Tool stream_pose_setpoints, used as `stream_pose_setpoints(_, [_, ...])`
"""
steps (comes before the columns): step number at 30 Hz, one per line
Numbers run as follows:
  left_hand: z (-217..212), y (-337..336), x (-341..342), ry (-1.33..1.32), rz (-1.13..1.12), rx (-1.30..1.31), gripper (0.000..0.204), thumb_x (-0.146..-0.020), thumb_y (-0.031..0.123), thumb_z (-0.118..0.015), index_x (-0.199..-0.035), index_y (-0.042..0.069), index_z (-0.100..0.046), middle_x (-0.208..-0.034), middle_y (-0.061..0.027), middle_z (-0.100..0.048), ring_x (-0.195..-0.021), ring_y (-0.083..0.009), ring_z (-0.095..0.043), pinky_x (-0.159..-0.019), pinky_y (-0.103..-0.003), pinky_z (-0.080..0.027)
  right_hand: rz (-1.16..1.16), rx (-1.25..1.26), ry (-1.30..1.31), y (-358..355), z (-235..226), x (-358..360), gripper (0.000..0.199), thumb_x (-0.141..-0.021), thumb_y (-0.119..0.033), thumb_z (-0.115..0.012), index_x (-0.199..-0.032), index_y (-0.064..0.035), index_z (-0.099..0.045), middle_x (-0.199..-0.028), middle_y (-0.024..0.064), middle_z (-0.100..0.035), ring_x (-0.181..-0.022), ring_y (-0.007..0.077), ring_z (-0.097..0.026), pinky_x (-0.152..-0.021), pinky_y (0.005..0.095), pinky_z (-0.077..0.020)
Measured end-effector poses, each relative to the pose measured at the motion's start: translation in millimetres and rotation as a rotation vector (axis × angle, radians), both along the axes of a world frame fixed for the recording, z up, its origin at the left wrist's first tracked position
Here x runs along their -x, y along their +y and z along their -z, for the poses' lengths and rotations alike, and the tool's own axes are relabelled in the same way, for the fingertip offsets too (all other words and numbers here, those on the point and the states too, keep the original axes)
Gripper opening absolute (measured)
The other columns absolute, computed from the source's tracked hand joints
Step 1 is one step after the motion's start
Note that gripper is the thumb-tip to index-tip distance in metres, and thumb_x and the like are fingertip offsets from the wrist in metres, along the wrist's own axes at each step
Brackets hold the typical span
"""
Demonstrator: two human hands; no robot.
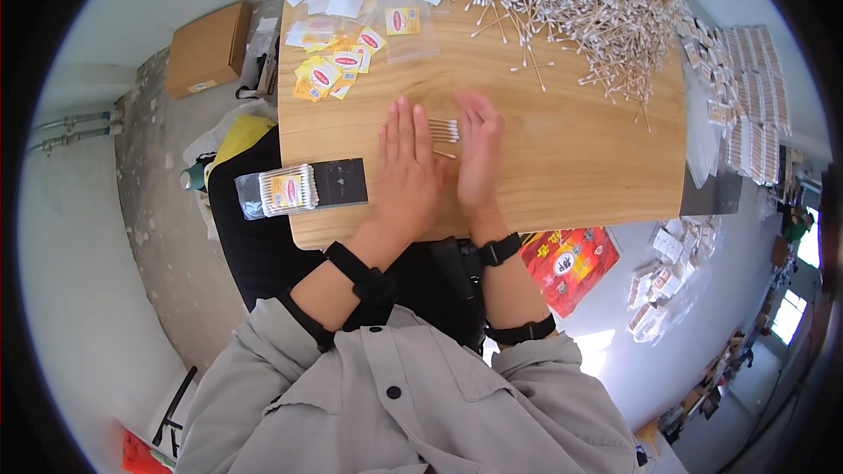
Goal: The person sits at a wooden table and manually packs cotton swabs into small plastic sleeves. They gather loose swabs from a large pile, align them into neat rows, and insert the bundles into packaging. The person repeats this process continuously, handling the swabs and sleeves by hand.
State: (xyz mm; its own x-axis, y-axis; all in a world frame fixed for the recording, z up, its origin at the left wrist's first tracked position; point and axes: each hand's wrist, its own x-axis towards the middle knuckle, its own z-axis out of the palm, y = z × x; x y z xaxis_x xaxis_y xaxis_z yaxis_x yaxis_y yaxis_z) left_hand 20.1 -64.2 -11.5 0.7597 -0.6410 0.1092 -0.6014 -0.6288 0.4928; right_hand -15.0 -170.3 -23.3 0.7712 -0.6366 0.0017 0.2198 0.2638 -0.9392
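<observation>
Table (pixel 571 167) of pale wood carries a big heap of cotton swabs (pixel 588 0) at one o'clock. Left hand (pixel 406 167) lies flat and released; right hand (pixel 479 154) stands on edge, open. Between them, a small swab bundle (pixel 443 130), touched at both sides.

Small packing workshop: heaped cotton swabs (pixel 580 0), label packets (pixel 338 66).

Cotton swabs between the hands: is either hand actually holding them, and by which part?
Neither hand closes on them. The small bundle of cotton swabs lies on the wooden table, flanked by the flat left hand and the edge-on right hand.
</observation>
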Motion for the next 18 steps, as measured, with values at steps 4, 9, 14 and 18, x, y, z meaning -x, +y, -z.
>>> stream_pose_setpoints(4, [-5.5,4.4,-14.3,-0.031,-0.007,-0.036,0.080,-0.088,0.016,-0.065,-0.151,-0.005,-0.021,-0.160,-0.0228,-0.020,-0.149,-0.0370,-0.019,-0.119,-0.052,-0.019,0.081,0.006,-0.035,-3.6,9.7,2.7,0.057,-0.107,-0.041,-0.030,-0.144,0.0021,-0.031,-0.149,0.0187,-0.035,-0.144,0.0293,-0.029,-0.121,0.0424,-0.0177])
stream_pose_setpoints(9, [-7.6,3.2,-22.6,-0.062,0.050,-0.038,0.078,-0.087,0.019,-0.065,-0.151,-0.001,-0.025,-0.159,-0.0192,-0.024,-0.149,-0.0330,-0.020,-0.119,-0.051,-0.019,0.100,-0.024,-0.066,-2.2,22.4,-1.7,0.057,-0.107,-0.040,-0.029,-0.145,0.0023,-0.030,-0.150,0.0186,-0.034,-0.143,0.0288,-0.030,-0.121,0.0421,-0.0179])
stream_pose_setpoints(14, [-12.7,-0.4,-13.0,-0.082,0.131,-0.097,0.085,-0.085,0.031,-0.069,-0.152,-0.001,-0.026,-0.159,-0.0191,-0.025,-0.149,-0.0326,-0.021,-0.119,-0.050,-0.019,0.063,-0.138,-0.015,-11.1,25.9,1.4,0.053,-0.107,-0.035,-0.032,-0.144,0.0023,-0.032,-0.147,0.0172,-0.037,-0.141,0.0285,-0.033,-0.120,0.0418,-0.0210])
stream_pose_setpoints(18, [-12.5,6.9,-10.0,-0.033,0.156,-0.140,0.094,-0.080,0.040,-0.072,-0.151,-0.002,-0.026,-0.159,-0.0197,-0.024,-0.149,-0.0330,-0.021,-0.119,-0.050,-0.019,0.079,0.322,0.179,-16.2,-0.7,-1.1,0.041,-0.098,-0.013,-0.052,-0.135,0.0030,-0.046,-0.129,0.0175,-0.049,-0.129,0.0285,-0.044,-0.108,0.0408,-0.0369])
